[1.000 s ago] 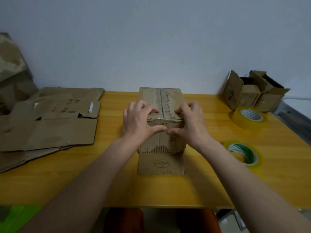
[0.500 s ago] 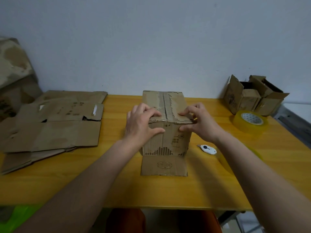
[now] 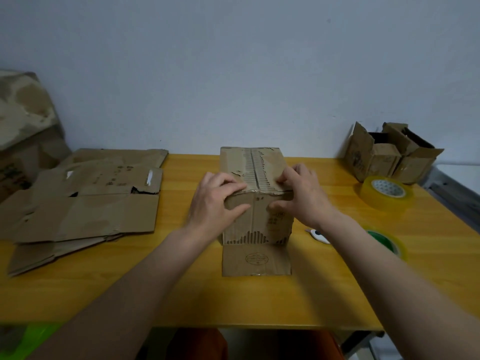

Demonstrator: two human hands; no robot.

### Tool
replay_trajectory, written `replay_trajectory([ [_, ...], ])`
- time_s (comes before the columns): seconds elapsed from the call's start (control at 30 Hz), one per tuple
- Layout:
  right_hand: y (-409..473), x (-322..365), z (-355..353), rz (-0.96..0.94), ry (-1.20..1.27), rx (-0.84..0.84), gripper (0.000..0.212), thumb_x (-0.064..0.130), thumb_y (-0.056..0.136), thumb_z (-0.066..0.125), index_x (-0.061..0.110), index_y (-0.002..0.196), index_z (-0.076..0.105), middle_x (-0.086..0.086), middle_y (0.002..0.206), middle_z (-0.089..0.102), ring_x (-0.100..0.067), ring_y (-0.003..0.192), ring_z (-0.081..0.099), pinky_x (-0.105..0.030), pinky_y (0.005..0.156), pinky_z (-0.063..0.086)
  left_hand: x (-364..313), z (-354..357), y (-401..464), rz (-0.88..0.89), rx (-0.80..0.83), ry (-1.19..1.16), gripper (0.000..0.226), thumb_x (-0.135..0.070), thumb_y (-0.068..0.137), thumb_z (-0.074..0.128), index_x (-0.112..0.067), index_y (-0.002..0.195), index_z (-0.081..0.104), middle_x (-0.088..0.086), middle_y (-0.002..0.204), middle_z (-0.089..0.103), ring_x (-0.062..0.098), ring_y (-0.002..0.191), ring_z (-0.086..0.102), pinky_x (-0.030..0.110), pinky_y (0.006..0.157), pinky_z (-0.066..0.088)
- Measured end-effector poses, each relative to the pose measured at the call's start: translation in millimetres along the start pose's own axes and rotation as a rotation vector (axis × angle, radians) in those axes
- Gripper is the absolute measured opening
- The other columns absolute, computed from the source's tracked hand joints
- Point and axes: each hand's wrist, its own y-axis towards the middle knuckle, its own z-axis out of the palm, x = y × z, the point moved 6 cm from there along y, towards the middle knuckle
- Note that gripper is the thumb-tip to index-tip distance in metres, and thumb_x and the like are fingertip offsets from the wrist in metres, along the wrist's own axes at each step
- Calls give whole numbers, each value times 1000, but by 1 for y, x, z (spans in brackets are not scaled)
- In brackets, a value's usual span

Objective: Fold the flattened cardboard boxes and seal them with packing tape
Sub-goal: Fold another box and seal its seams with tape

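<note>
A worn, folded-up cardboard box (image 3: 255, 219) stands in the middle of the yellow table (image 3: 259, 297), its top flaps closed along a centre seam and one flap lying flat toward me. My left hand (image 3: 217, 202) presses on the box's near left top corner. My right hand (image 3: 302, 196) presses on the near right top corner, fingers on the top flap and thumb on the front face. Two rolls of clear packing tape lie to the right: one (image 3: 387, 193) farther back, one with a green core (image 3: 389, 244) partly hidden by my right forearm.
A pile of flattened cardboard boxes (image 3: 85, 203) covers the table's left side. A small white cutter (image 3: 319, 235) lies just right of the box. Open folded boxes (image 3: 389, 153) stand at the back right against the wall. A large box (image 3: 23, 126) sits at far left.
My right hand slid out to the box's right edge, then came back onto the top near corner. The left hand stayed on the box. My view shifted slightly.
</note>
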Motion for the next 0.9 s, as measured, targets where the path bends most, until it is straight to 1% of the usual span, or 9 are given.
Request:
replay_trajectory([
  [0.1,3,22,-21,-105,105,6,31,35,96,52,12,114,63,-4,118,57,-22,111,49,-34,92,41,-21,3,6,118,-93,18,36,-24,76,78,-8,107,72,4,102,69,19,93,58,28,75,50],
  [0.2,-1,44,-12,-176,224,189,37,28,104,31,11,117,62,-9,113,64,-23,103,57,-34,86,42,-23,16,5,119,-87,-4,26,-12,77,79,-9,103,73,4,97,71,21,89,62,34,70,55],
  [0.3,1,43,4,-186,141,314,42,28,104,24,21,129,57,-5,129,59,-21,113,53,-32,94,41,-17,19,1,106,-119,-2,17,-8,77,78,-10,94,75,2,90,71,21,83,61,32,65,52],
  [0.4,17,37,14,-187,59,400,46,29,104,19,25,144,42,4,151,39,-17,137,35,-28,112,25,-18,19,2,146,-127,-6,15,-7,78,77,-9,93,75,1,89,71,20,82,59,31,67,49],
  [0.47,32,34,21,-179,8,452,47,30,105,17,25,147,35,8,156,27,-12,143,24,-25,114,16,-19,19,1,167,-131,6,14,-9,80,75,-9,94,75,1,89,70,18,83,58,29,70,47],
  [0.57,54,33,26,-168,-29,464,47,29,105,17,21,148,34,7,158,23,-13,145,20,-25,114,14,-18,20,0,185,-152,31,16,-13,82,71,-9,96,76,1,88,70,18,83,57,28,74,45],
  [0.7,83,31,35,-170,-118,441,47,27,105,18,16,148,33,1,158,23,-16,145,21,-23,113,14,-16,21,0,214,-189,37,15,-13,81,72,-8,95,76,3,84,69,19,78,58,29,71,46],
  [0.8,99,30,42,-175,-191,421,47,24,104,20,9,145,37,-5,157,26,-19,143,24,-28,114,19,-16,21,-1,215,-202,46,14,-16,83,70,-9,94,76,2,84,70,18,78,59,27,72,43],
  [0.9,108,32,50,-182,-257,403,49,24,103,20,8,149,28,-7,159,19,-18,146,17,-31,117,15,-13,20,-1,214,-223,61,15,-18,84,69,-11,94,77,1,86,71,18,79,60,25,78,37],
])
